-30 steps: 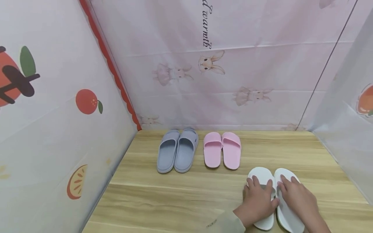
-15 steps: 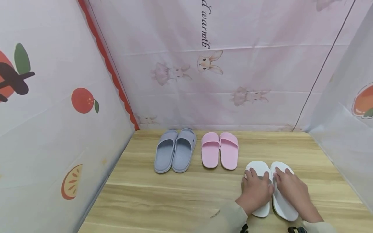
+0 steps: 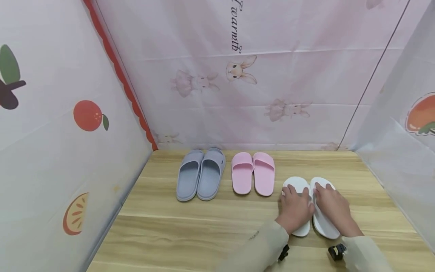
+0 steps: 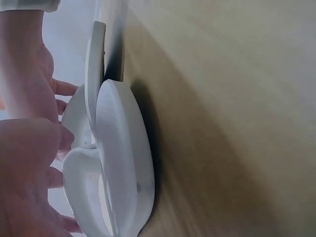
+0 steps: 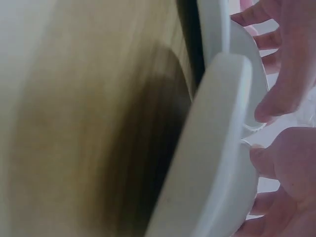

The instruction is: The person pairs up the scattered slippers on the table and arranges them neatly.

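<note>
A pair of white slippers lies side by side at the right in the head view, toes pointing to the far wall. My left hand grips the left white slipper over its strap, the thumb on the inner side. Over the front of the right white slipper, my right hand holds with its fingertips near the toe; the palm hides the strap. Both wrist views show fingers at the slippers' upper edges, with dark shadow along the white soles. In the right wrist view a thick white sole stands close over the wood.
Pink slippers stand left of the white pair, near the back edge. Grey slippers are further left. The wooden board meets a pink rabbit-print wall behind and fruit-print side walls left and right.
Both hands have moved the white slippers away from me toward the back wall, closer to the pink pair's row. The view has shifted slightly; the grey and pink pairs have stayed put.
</note>
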A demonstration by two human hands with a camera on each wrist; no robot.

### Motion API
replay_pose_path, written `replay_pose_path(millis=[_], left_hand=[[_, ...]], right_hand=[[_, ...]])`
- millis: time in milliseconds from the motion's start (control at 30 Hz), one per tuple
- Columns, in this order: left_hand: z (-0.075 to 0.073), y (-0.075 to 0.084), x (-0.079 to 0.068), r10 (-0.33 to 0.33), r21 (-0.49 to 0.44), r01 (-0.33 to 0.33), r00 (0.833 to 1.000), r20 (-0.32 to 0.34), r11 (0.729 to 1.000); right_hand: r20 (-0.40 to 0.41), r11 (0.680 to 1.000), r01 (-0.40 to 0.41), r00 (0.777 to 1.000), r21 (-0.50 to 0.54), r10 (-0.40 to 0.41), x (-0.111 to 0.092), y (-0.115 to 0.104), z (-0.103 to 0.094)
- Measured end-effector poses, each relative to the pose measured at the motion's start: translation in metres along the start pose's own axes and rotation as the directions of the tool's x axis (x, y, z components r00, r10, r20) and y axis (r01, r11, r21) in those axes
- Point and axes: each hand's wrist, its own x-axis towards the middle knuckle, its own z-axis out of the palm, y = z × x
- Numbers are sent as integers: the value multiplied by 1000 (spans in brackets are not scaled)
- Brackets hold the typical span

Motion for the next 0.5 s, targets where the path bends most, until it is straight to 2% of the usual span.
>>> replay_pose_path(millis=[233, 333, 500], left_hand=[[2, 3, 17, -33, -22, 34, 999, 12, 999], [7, 4, 25, -41, -37, 41, 999, 7, 998], [6, 2, 38, -41, -65, 44, 998, 51, 997]], right_hand=[[64, 998, -57, 996, -9, 58, 17, 3, 1], [60, 999, -54, 997, -4, 54, 24, 5, 1], [63, 1000, -30, 998, 5, 29, 36, 10, 3]])
